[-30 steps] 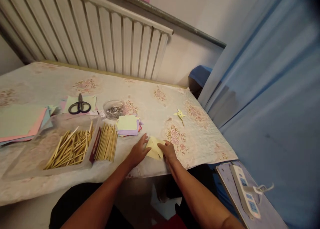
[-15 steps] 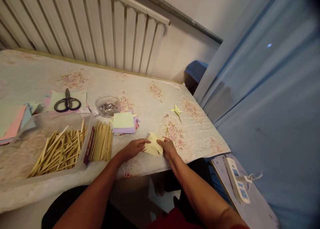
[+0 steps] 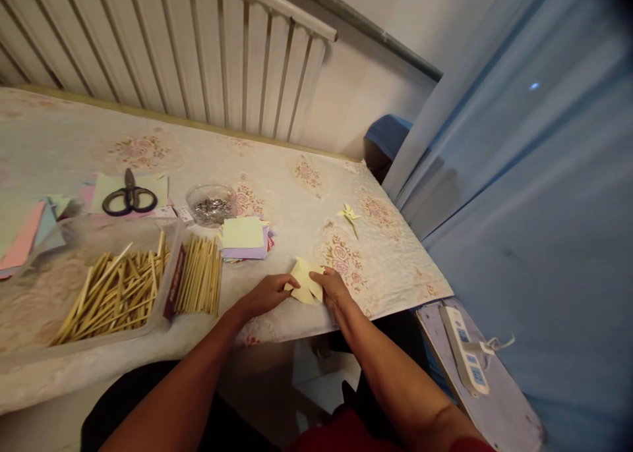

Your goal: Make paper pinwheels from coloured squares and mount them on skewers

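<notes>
Near the table's front edge, a pale yellow paper square (image 3: 305, 282) with slits cut in from its corners is held between both hands. My left hand (image 3: 273, 291) pinches its left side with thumb and fingers. On the right side my right hand (image 3: 330, 284) grips it, thumb on top and fingers underneath. Just left of the paper lies a stack of small coloured paper squares (image 3: 244, 234), pale green on top. Beyond my right hand rests a finished yellow paper pinwheel (image 3: 349, 215) on a short stick.
A clear plastic box (image 3: 171, 267) of loose sticks stands at the left, with a row of sticks (image 3: 200, 274) beside it. Behind are a round tub of metal pins (image 3: 211, 208), scissors (image 3: 130, 198) and larger paper sheets (image 3: 24, 241). A power strip (image 3: 465, 350) sits at the right.
My left fingers, outstretched along the paper's left edge before, have curled in and now pinch it. The paper has turned slightly. My right hand keeps its hold, and the view has shifted a little.
</notes>
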A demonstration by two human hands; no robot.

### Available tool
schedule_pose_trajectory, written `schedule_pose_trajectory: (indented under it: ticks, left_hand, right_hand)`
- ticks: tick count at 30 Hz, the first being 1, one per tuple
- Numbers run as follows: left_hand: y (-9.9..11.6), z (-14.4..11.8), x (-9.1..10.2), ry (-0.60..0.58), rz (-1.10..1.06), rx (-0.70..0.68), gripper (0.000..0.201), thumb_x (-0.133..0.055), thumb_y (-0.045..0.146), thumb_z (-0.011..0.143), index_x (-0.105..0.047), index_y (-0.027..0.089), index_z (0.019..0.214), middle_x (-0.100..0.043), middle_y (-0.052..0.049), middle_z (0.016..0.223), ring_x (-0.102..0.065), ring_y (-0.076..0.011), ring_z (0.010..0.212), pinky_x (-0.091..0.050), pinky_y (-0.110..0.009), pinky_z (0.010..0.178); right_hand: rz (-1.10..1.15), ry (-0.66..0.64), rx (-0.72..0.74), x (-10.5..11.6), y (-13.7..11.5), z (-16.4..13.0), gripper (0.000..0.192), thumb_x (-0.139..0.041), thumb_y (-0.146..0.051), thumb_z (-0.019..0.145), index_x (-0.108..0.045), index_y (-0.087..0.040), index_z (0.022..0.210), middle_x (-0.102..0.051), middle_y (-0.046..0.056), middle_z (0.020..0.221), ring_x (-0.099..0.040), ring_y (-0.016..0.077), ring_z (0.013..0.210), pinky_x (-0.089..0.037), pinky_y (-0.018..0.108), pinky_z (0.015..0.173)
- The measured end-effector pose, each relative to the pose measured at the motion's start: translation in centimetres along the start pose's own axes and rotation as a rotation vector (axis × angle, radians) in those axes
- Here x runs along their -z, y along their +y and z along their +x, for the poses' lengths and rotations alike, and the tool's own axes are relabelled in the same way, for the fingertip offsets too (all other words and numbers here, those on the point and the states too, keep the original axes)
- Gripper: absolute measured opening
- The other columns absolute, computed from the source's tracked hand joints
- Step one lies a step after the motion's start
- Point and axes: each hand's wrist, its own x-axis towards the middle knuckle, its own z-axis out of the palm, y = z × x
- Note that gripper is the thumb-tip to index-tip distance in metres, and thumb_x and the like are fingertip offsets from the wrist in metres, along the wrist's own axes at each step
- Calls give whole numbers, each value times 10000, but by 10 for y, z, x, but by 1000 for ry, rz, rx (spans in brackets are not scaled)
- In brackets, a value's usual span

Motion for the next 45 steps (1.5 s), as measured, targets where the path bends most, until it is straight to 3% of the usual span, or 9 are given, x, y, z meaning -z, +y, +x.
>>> schedule_pose_trajectory:
  ticks: [7,16,24,45]
  left_hand:
    - [1,3,-8,45,-73,-9,167,-522,314,774,-604,169,772,-557,36,656,-459,-116,627,-342,-227,598]
    - [-1,9,-17,133,-35,-53,165,-479,306,794,-571,178,747,-580,12,730,-497,-137,699,-384,-246,663]
    - [5,10,-20,218,9,40,153,-517,307,781,-586,180,731,-595,19,667,-521,-149,695,-391,-259,669]
    - [14,12,-25,244,52,71,87,-546,243,746,-585,179,702,-580,31,637,-513,-139,639,-363,-249,632]
  right_hand:
    - [-36,21,26,2,2,1,303,-772,-319,519,-603,-157,711,-664,19,598,-569,145,500,-445,255,499]
    - [-80,14,38,2,3,-2,340,-776,-351,550,-628,-145,776,-683,30,641,-576,143,517,-458,252,517]
    - [-78,-4,65,4,6,-2,286,-757,-317,578,-608,-158,764,-650,-11,615,-548,120,505,-420,230,511]
    - [-47,-29,66,8,8,-2,283,-757,-274,579,-604,-172,794,-636,-27,642,-541,112,513,-425,236,535]
